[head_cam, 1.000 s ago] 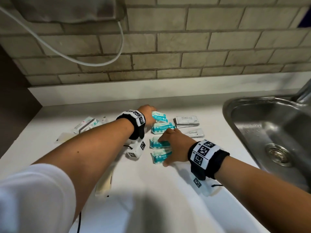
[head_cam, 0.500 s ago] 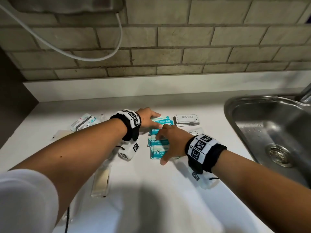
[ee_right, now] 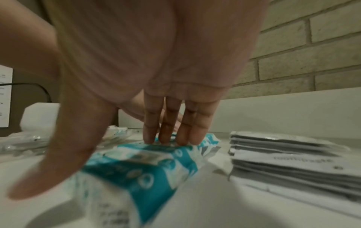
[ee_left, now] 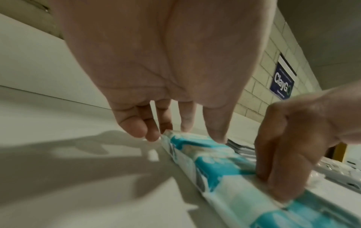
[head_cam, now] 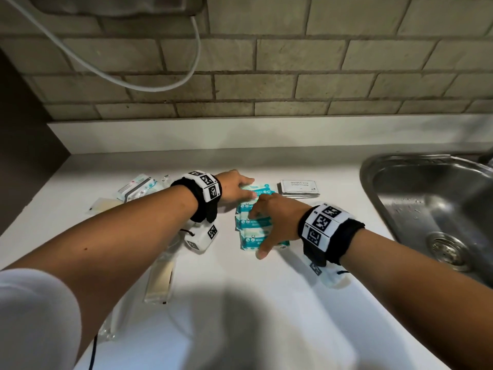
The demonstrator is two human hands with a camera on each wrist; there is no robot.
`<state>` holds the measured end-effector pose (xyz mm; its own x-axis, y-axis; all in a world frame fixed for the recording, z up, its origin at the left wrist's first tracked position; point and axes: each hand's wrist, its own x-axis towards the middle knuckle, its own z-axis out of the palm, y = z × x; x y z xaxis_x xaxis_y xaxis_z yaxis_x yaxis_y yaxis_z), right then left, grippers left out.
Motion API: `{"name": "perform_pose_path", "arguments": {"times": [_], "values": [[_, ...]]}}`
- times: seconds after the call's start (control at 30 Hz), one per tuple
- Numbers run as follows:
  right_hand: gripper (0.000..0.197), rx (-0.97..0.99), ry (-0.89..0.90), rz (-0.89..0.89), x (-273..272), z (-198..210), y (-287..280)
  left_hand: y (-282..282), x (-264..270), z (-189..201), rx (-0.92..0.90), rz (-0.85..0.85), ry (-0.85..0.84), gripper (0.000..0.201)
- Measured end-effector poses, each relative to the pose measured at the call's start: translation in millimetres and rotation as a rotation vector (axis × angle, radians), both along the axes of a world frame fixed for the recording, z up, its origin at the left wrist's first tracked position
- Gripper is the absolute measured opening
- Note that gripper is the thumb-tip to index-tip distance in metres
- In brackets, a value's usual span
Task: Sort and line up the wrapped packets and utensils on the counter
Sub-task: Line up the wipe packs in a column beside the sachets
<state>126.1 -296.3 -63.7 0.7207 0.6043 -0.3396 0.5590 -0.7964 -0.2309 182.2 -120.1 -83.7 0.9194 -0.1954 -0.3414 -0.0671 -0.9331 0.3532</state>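
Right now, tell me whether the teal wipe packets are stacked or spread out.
Spread out: the teal wipe packets lie flat, butted in one row on the counter.

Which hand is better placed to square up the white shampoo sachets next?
Right. The right hand lies on the teal packets, beside the shampoo sachets; the left hand would have to cross over.

Teal wipe packets closed into a tight column beside the sink.
We see the teal wipe packets [head_cam: 253, 222], a second ago spread apart with gaps, now pressed edge to edge in one column left of the sink [head_cam: 378, 166]. Our left hand [head_cam: 234, 188] has slid from the far packet's left end onto its top; our right hand [head_cam: 274, 222] has moved farther from us, fingers flat across the middle packets, thumb at the nearest one.
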Motion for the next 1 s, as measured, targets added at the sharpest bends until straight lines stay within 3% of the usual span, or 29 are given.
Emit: {"name": "perform_pose_path", "arguments": {"times": [0.07,0.17,0.23,0.47,0.77,1.0], "values": [[0.081,0.045,0.01,-0.028,4,8,-3,5,-2,6,-0.075,0.069,-0.028,0.058],[0.051,0.15,-0.047,-0.097,19,18,-9,17,-6,13,-0.143,0.167,-0.103,0.048],[0.037,0.086,-0.124,-0.093,33,22,-13,22,-11,15,-0.152,0.176,-0.092,0.048],[0.052,-0.07,-0.174,-0.05,56,11,-3,17,-25,-1,-0.121,0.154,-0.008,0.069],[0.055,-0.136,-0.135,0.016,67,3,4,15,-22,-7,-0.225,0.18,-0.018,0.073],[0.053,-0.116,-0.105,-0.004,70,2,5,14,-19,-5,-0.182,0.161,-0.021,0.068]]}}
